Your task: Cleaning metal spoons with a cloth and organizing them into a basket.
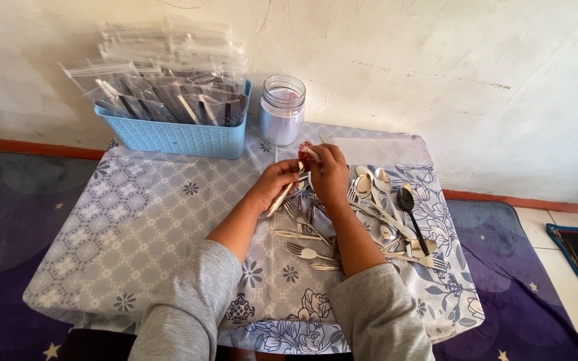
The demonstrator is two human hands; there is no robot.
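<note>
A low table under a blue-grey floral cloth (142,220) sits against the white wall. My left hand (272,184) pinches a silver metal knife (282,197) above the loose steel cutlery pile (369,214). My right hand (329,174) pinches a small red-and-white wrapper (306,154) just before the clear glass jar (282,110).

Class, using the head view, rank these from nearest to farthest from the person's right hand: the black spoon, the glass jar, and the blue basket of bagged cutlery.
Measured from the right hand:
1. Glass jar, just beyond the hand, by the wall.
2. Black spoon, off to the right among the loose cutlery; too near the jar's distance to call firmly.
3. Blue basket, far back left, plainly farthest.
</note>
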